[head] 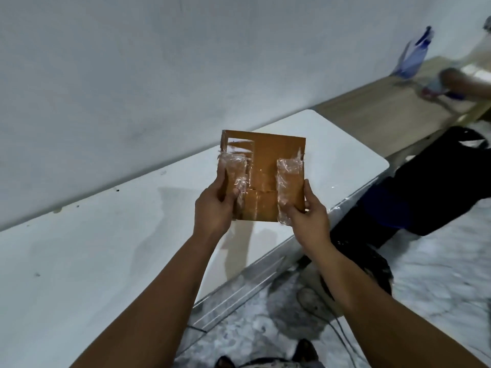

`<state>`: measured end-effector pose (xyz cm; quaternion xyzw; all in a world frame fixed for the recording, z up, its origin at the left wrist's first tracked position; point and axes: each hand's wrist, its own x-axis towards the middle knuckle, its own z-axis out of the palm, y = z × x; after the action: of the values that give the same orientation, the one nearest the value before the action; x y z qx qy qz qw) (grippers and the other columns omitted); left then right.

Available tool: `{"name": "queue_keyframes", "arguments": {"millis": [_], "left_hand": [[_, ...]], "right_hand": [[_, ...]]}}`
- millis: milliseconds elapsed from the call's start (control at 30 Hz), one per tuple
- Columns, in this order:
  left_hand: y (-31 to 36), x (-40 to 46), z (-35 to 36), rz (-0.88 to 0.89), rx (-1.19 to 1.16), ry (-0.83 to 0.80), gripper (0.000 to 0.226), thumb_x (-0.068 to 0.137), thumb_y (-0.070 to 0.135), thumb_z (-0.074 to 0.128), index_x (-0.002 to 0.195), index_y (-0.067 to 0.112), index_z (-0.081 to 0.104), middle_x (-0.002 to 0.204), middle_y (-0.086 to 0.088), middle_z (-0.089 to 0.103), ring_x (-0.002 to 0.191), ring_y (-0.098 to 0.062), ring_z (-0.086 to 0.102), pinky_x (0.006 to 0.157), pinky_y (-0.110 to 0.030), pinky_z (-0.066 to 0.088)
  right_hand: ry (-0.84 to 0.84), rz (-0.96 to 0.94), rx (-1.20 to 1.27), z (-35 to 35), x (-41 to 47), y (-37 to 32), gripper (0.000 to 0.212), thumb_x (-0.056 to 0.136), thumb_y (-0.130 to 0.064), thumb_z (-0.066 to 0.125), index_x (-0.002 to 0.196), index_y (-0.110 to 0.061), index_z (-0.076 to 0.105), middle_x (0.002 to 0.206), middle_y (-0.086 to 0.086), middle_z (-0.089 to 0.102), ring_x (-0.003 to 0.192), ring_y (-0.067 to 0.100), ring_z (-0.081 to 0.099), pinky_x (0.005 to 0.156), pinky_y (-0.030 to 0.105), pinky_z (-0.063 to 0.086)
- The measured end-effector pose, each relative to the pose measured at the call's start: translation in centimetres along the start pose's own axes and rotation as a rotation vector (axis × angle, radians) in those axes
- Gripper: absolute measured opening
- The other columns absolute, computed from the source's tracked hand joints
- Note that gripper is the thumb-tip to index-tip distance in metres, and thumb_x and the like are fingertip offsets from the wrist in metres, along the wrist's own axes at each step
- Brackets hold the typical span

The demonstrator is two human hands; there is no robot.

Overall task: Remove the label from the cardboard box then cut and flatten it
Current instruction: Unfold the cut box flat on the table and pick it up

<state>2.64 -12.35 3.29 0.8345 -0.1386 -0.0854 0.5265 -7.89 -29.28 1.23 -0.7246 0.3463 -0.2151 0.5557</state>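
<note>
White table (pixel 79 261) against pale wall (pixel 159 62), speckled floor (pixel 438 288)

we can read no text, brand, number or sign anywhere here, neither on the brown cardboard box (pixel 263 179) with its crinkled clear tape and pale patch near its top left corner, nor on the blurred blue and white bag (pixel 414 54) far off.
</note>
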Motion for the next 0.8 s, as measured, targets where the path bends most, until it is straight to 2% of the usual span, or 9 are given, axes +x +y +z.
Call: {"name": "queue_keyframes", "arguments": {"millis": [133, 267, 367, 467, 533, 600, 667, 733, 800], "left_hand": [[2.3, -0.2, 6.0, 0.027, 0.02, -0.093, 0.059, 0.099, 0.032, 0.06, 0.152, 0.045, 0.036, 0.116, 0.005, 0.073, 0.107, -0.015, 0.066, 0.096, -0.035, 0.052], [4.5, -1.4, 12.5, 0.07, 0.049, -0.174, 0.059, 0.099, 0.033, 0.06, 0.153, 0.039, 0.037, 0.108, 0.005, 0.072, 0.103, -0.017, 0.067, 0.086, -0.03, 0.05], [6.1, -3.2, 17.6, 0.095, 0.099, -0.245, 0.057, 0.101, 0.033, 0.058, 0.154, 0.035, 0.036, 0.116, -0.001, 0.072, 0.103, -0.016, 0.066, 0.082, -0.024, 0.044], [7.2, -4.8, 22.5, 0.109, 0.115, -0.306, 0.056, 0.102, 0.035, 0.057, 0.153, 0.035, 0.037, 0.117, -0.004, 0.072, 0.101, -0.016, 0.067, 0.083, -0.025, 0.048], [7.6, -5.7, 25.8, 0.102, 0.105, -0.358, 0.055, 0.101, 0.031, 0.058, 0.153, 0.036, 0.039, 0.121, 0.002, 0.069, 0.101, -0.007, 0.062, 0.079, -0.015, 0.045], [7.9, -6.7, 28.5, 0.121, 0.089, -0.41, 0.059, 0.1, 0.026, 0.06, 0.153, 0.039, 0.037, 0.122, 0.017, 0.062, 0.102, 0.007, 0.057, 0.077, -0.001, 0.038], [8.2, -7.7, 31.1, 0.087, 0.11, -0.473, 0.058, 0.101, 0.028, 0.06, 0.151, 0.042, 0.036, 0.115, 0.022, 0.063, 0.086, 0.019, 0.056, 0.07, 0.002, 0.039], [8.3, -8.6, 33.3, 0.025, 0.153, -0.529, 0.051, 0.101, 0.031, 0.06, 0.147, 0.043, 0.041, 0.11, 0.015, 0.066, 0.072, 0.021, 0.052, 0.063, 0.001, 0.04], [7.5, -9.2, 35.0, -0.009, 0.205, -0.565, 0.045, 0.099, 0.034, 0.062, 0.141, 0.04, 0.049, 0.11, 0.01, 0.065, 0.079, 0.012, 0.059, 0.07, -0.002, 0.044]], "right_hand": [[0.079, 0.029, 0.044, -5.6, 0.7, 2.3, 0.074, 0.084, -0.028, 0.075, 0.149, -0.028, 0.038, 0.105, -0.016, 0.068, 0.099, 0.009, 0.068, 0.094, 0.038, 0.056], [0.146, 0.04, 0.053, -11.9, 1.1, 5.3, 0.077, 0.077, -0.052, 0.073, 0.143, -0.047, 0.035, 0.12, -0.006, 0.066, 0.101, 0.007, 0.068, 0.089, 0.032, 0.057], [0.19, 0.068, 0.066, -17.1, 1.1, 7.8, 0.07, 0.085, -0.039, 0.073, 0.147, -0.034, 0.039, 0.112, -0.02, 0.065, 0.099, -0.002, 0.066, 0.088, 0.027, 0.057], [0.257, 0.117, 0.022, -21.4, 1.0, 11.0, 0.071, 0.079, -0.057, 0.072, 0.141, -0.038, 0.047, 0.117, -0.009, 0.064, 0.106, 0.004, 0.064, 0.09, 0.037, 0.058], [0.283, 0.163, -0.004, -24.2, 0.9, 13.4, 0.073, 0.074, -0.066, 0.07, 0.139, -0.041, 0.048, 0.123, -0.001, 0.061, 0.108, 0.009, 0.063, 0.091, 0.041, 0.058], [0.309, 0.213, -0.01, -26.5, 0.5, 15.0, 0.074, 0.071, -0.065, 0.071, 0.138, -0.038, 0.051, 0.124, 0.0, 0.061, 0.108, 0.01, 0.063, 0.091, 0.042, 0.057], [0.337, 0.249, -0.005, -28.7, 0.1, 16.1, 0.072, 0.071, -0.063, 0.072, 0.134, -0.033, 0.057, 0.124, 0.0, 0.062, 0.107, 0.012, 0.065, 0.09, 0.042, 0.058], [0.366, 0.283, 0.001, -30.4, -0.4, 17.1, 0.057, 0.076, -0.049, 0.077, 0.128, -0.028, 0.065, 0.117, -0.002, 0.065, 0.103, 0.011, 0.066, 0.088, 0.038, 0.058], [0.39, 0.323, 0.013, -31.4, -0.8, 18.2, 0.042, 0.081, -0.031, 0.078, 0.12, -0.018, 0.069, 0.098, -0.009, 0.066, 0.095, 0.008, 0.066, 0.082, 0.03, 0.057]]}}
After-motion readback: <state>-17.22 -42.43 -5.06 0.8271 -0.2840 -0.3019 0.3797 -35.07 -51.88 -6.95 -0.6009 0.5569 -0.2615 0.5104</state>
